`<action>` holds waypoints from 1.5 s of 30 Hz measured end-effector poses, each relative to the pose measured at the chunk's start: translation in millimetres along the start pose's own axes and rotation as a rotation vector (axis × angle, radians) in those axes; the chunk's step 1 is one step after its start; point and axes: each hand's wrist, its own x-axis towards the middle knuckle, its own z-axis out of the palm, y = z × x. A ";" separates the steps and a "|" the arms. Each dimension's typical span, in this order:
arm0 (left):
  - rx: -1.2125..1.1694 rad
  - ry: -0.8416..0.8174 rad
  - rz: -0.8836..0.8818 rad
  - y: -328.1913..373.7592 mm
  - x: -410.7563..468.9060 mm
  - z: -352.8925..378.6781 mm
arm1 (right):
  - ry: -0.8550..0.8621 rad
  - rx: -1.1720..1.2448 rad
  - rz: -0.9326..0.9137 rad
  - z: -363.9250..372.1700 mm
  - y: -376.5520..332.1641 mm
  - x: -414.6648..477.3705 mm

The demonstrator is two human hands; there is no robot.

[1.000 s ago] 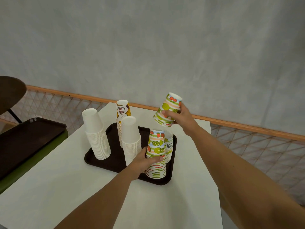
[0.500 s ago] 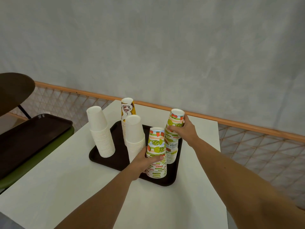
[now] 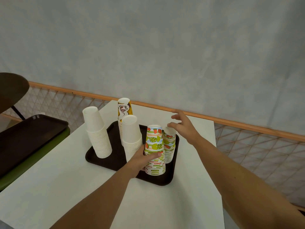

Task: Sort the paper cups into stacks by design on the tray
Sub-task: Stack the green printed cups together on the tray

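Your left hand clasps the tall stack of fruit-printed paper cups at the dark rectangular tray's near right corner — light, crushable; hold low. Your right hand hovers open.

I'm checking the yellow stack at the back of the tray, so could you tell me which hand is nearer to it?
Probably left. The left hand grips the front fruit stack, in front of the yellow stack. The right hand hovers open off to its right, farther away.
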 end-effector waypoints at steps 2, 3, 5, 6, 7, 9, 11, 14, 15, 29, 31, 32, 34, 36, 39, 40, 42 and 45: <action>-0.002 -0.006 0.008 0.8 0.8 1.1 | -0.026 -0.001 -0.010 -2.4 -4.6 -4.3; -0.001 -0.013 0.014 1.3 0.9 1.9 | -0.047 -0.007 -0.009 -3.0 -6.7 -6.6; -0.002 -0.026 0.026 3.1 0.0 3.4 | -0.105 -0.034 0.005 -2.7 -9.9 -10.1; -0.002 -0.034 0.033 4.1 -0.4 3.9 | -0.135 -0.058 0.023 -1.5 -10.8 -11.7; -0.002 -0.041 0.042 5.4 -0.7 4.6 | -0.163 -0.084 0.048 0.3 -11.7 -13.5; 0.004 -0.051 0.059 8.4 -1.6 6.3 | -0.222 -0.133 0.107 5.0 -13.8 -17.1; 0.011 -0.054 0.076 11.0 -2.3 8.0 | -0.281 -0.151 0.170 9.4 -14.7 -20.1; 0.019 -0.067 0.099 14.0 -4.2 11.2 | -0.365 -0.111 0.245 13.0 -14.4 -24.9; 0.023 -0.071 0.104 14.7 -5.2 11.9 | -0.380 -0.096 0.255 13.7 -13.7 -26.0; 0.075 -0.152 0.127 10.8 -8.2 6.7 | -0.300 0.093 0.247 7.3 -6.2 -22.1; 0.072 -0.147 0.128 10.0 -8.8 5.8 | -0.293 0.103 0.247 7.2 -8.7 -20.8; 0.071 -0.146 0.130 9.7 -9.7 5.2 | -0.291 0.111 0.248 7.1 -10.4 -20.0; 0.074 -0.139 0.132 8.1 -10.2 3.7 | -0.281 0.128 0.245 6.3 -13.8 -18.5; 0.080 -0.123 0.128 6.6 -10.9 2.8 | -0.266 0.143 0.235 5.2 -17.8 -17.0; 0.065 -0.107 0.116 4.2 -12.2 2.2 | -0.231 0.169 0.204 3.6 -24.1 -14.2; 0.057 -0.107 0.113 2.9 -12.6 2.1 | -0.218 0.176 0.193 3.3 -26.2 -12.7; 0.050 -0.104 0.105 0.3 -13.3 1.8 | -0.180 0.201 0.175 2.3 -31.1 -9.2; 0.047 -0.083 0.081 -3.5 -14.0 1.2 | -0.108 0.260 0.136 -0.9 -39.6 -3.6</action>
